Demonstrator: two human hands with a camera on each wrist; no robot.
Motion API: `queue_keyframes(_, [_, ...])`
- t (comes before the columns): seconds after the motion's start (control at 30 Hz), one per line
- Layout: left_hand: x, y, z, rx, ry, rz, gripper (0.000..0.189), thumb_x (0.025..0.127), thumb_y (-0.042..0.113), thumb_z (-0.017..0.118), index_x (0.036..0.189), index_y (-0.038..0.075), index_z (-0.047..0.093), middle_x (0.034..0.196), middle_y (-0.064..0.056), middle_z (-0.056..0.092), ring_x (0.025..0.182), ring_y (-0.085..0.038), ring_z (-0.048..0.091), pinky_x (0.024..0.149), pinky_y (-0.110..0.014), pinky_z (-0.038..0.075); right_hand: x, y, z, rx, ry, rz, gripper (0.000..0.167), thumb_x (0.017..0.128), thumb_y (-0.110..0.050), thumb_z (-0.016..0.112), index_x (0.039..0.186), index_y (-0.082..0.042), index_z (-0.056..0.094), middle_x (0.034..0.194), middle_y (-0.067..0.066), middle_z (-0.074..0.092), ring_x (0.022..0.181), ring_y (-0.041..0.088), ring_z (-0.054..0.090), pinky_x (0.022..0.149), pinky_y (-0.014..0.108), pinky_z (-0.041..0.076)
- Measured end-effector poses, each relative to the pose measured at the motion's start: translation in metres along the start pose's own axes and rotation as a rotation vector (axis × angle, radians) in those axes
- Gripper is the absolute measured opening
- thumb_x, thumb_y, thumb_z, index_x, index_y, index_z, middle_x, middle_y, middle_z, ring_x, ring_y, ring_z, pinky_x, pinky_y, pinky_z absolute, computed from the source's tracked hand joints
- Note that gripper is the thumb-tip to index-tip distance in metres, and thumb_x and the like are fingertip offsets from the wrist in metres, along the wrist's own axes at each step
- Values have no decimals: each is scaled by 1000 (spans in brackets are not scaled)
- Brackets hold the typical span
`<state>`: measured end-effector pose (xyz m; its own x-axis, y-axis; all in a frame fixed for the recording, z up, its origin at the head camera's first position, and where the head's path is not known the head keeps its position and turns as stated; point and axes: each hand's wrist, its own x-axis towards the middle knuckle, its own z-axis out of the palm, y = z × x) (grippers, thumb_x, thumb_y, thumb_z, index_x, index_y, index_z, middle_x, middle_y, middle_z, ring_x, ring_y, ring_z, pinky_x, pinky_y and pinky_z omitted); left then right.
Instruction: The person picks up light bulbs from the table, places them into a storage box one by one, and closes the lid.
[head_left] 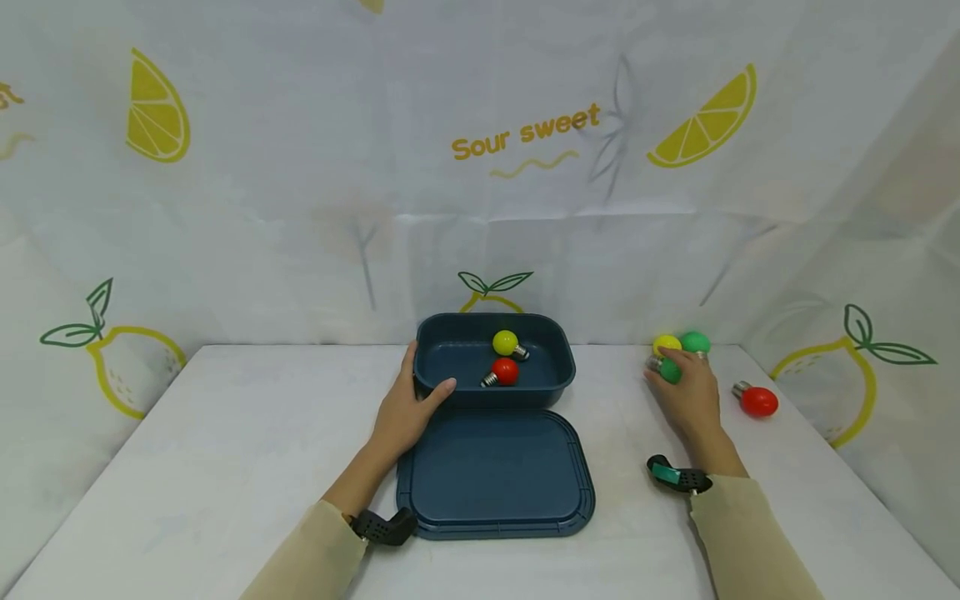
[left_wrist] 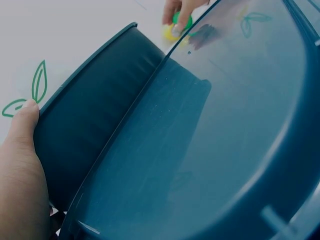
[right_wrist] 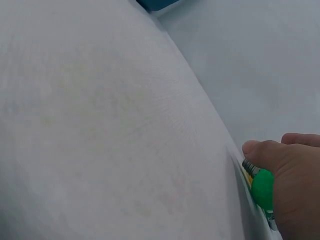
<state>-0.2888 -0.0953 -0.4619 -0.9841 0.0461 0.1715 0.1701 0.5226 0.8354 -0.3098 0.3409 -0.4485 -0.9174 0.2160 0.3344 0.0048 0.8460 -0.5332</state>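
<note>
My left hand point(head_left: 402, 417) grips the near left corner of a dark blue plastic box point(head_left: 510, 398), its thumb at the front rim and the fingers along the left side. Inside the box lie a yellow light bulb point(head_left: 505, 342) and a red light bulb point(head_left: 506, 372). At the back right of the table, my right hand point(head_left: 688, 396) pinches a green light bulb point(head_left: 670, 371); the right wrist view has the thumb near its metal base point(right_wrist: 251, 168). A yellow bulb point(head_left: 666, 342) and another green bulb point(head_left: 695, 342) lie just behind that hand, partly hidden.
A dark blue lid point(head_left: 498, 471) lies flat in front of the box. Right of my right hand, a red bulb point(head_left: 759, 402) rests on the white table point(head_left: 285, 467). A white cloth with lemon prints point(head_left: 300, 208) hangs along the back and sides.
</note>
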Motion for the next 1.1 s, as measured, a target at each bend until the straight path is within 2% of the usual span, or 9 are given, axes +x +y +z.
queue_keyframes(0.33, [0, 2, 0, 7, 1, -10, 98, 92, 63, 61, 165, 27, 5, 170, -5, 20, 155, -30, 27, 123, -59, 27, -3, 3, 1, 37, 18, -67, 48, 91, -12, 75, 133, 4, 60, 141, 33, 53, 130, 53, 49, 107, 67, 38])
queue_keyframes(0.8, [0, 1, 0, 3, 4, -4, 98, 92, 63, 62, 164, 28, 6, 169, -5, 25, 154, -31, 30, 121, -60, 30, -3, -1, 0, 42, 3, 23, 45, 93, -19, 73, 130, 3, 61, 136, 29, 58, 123, 46, 52, 106, 66, 41])
queue_keyframes(1.1, [1, -1, 1, 12, -1, -12, 98, 92, 63, 60, 164, 28, 5, 170, -6, 23, 155, -32, 29, 121, -59, 29, -2, -5, -1, 77, 38, -25, 42, 94, -14, 66, 132, 4, 62, 137, 32, 56, 127, 50, 49, 107, 68, 38])
